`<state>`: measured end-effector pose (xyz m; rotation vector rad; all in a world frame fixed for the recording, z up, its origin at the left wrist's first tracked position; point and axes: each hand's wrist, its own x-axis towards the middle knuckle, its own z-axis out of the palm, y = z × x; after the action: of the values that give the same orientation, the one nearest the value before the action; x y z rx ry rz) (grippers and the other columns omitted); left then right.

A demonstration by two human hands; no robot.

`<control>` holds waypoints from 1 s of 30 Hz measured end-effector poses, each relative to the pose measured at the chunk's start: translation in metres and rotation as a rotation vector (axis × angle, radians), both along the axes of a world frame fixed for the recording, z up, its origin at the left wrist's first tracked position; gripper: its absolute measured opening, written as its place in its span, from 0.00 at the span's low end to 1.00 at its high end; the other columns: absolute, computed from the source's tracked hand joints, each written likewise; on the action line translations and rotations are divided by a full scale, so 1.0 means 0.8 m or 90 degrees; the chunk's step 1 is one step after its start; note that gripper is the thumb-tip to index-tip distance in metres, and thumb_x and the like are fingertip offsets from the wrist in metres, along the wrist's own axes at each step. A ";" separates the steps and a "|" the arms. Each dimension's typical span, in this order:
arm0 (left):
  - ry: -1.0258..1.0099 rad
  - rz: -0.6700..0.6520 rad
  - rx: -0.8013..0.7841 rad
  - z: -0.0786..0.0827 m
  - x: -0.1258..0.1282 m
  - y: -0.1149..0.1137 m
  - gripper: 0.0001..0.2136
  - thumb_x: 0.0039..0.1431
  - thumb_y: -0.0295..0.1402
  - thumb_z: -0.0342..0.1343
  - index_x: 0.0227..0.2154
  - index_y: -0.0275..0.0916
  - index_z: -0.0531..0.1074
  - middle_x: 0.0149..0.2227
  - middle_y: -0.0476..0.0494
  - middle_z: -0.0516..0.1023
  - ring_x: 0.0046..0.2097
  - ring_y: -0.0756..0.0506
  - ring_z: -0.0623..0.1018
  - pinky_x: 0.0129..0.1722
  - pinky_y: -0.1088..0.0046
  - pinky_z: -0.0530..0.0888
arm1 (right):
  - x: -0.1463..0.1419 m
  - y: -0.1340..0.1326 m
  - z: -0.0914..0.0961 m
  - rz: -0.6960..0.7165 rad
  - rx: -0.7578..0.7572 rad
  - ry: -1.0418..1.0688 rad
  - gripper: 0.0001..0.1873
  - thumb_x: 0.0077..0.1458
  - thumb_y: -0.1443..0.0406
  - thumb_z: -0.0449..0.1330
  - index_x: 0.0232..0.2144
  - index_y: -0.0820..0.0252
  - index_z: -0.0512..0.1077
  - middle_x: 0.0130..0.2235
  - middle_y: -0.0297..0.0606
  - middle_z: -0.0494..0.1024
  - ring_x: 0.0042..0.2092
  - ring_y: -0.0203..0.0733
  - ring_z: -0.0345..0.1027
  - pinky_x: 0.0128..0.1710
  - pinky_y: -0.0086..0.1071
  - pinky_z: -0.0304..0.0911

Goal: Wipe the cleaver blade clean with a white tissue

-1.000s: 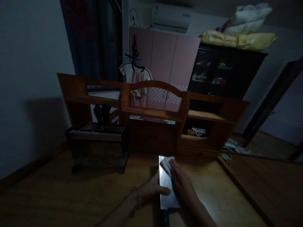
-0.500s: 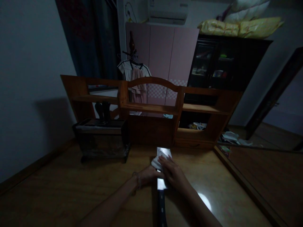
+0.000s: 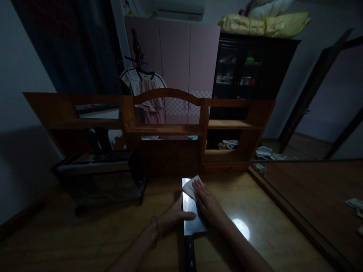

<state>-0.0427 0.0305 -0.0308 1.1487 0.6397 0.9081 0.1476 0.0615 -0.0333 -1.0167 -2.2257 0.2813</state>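
Observation:
A cleaver [image 3: 191, 223] with a broad shiny blade and a black riveted handle points away from me above the wooden tabletop. My left hand [image 3: 176, 214] grips the blade from its left side, thumb lying across the upper face and fingers mostly hidden behind it. A folded white tissue [image 3: 189, 187] covers part of the blade's far end. On its right part, my right hand [image 3: 207, 201] presses the tissue to the metal with its fingers close together. The handle runs toward me, held by neither hand.
At the left stands a dark knife block [image 3: 103, 185] with black handles sticking up. A wooden shelf unit [image 3: 170, 129] lines the table's far edge. A raised wooden rim [image 3: 283, 207] runs along the right. Light glares off the tabletop [image 3: 263, 230].
My left hand has slid nearer the handle, away from the tissue. The tissue now lies flatter near the blade's far end, and more blade shows. The view has turned somewhat right.

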 end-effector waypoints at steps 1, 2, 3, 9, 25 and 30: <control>0.012 0.002 -0.006 -0.001 0.000 0.001 0.38 0.43 0.26 0.68 0.59 0.40 0.61 0.55 0.37 0.72 0.54 0.37 0.72 0.55 0.57 0.67 | -0.001 -0.002 0.002 0.028 -0.003 -0.004 0.29 0.64 0.69 0.47 0.66 0.54 0.51 0.67 0.41 0.54 0.69 0.45 0.42 0.66 0.53 0.43; 0.027 0.002 -0.013 -0.003 -0.001 0.002 0.35 0.44 0.26 0.68 0.57 0.39 0.64 0.54 0.37 0.73 0.54 0.37 0.73 0.54 0.58 0.67 | -0.003 -0.005 0.005 0.055 -0.006 -0.009 0.30 0.63 0.71 0.47 0.66 0.54 0.51 0.67 0.41 0.54 0.69 0.44 0.42 0.67 0.52 0.42; 0.042 0.001 -0.020 -0.005 -0.001 0.004 0.32 0.44 0.26 0.67 0.55 0.38 0.67 0.53 0.38 0.74 0.53 0.37 0.73 0.54 0.59 0.67 | -0.005 -0.009 0.009 0.080 -0.010 -0.018 0.32 0.62 0.73 0.47 0.66 0.53 0.50 0.67 0.40 0.54 0.69 0.44 0.41 0.67 0.52 0.41; 0.043 0.026 -0.035 -0.021 0.000 0.007 0.23 0.45 0.23 0.64 0.47 0.35 0.73 0.48 0.40 0.76 0.49 0.39 0.74 0.52 0.59 0.68 | -0.023 -0.030 0.026 0.150 -0.020 -0.047 0.35 0.58 0.75 0.48 0.66 0.51 0.51 0.67 0.35 0.54 0.69 0.42 0.42 0.67 0.50 0.39; -0.001 -0.002 -0.001 0.000 0.000 0.003 0.41 0.41 0.25 0.68 0.61 0.42 0.59 0.54 0.38 0.72 0.54 0.37 0.72 0.54 0.57 0.68 | -0.007 0.002 -0.015 -0.012 0.014 -0.009 0.40 0.52 0.77 0.48 0.66 0.55 0.51 0.67 0.42 0.53 0.69 0.45 0.43 0.66 0.54 0.44; 0.022 -0.014 -0.032 -0.007 0.001 0.003 0.27 0.42 0.24 0.66 0.50 0.34 0.71 0.45 0.40 0.78 0.49 0.37 0.75 0.52 0.60 0.69 | -0.017 -0.022 0.017 0.107 0.001 -0.037 0.36 0.56 0.76 0.48 0.66 0.53 0.52 0.67 0.39 0.55 0.68 0.44 0.45 0.67 0.54 0.40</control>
<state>-0.0421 0.0332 -0.0367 1.1254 0.6736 0.8512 0.1341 0.0437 -0.0200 -0.8480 -2.3677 0.3265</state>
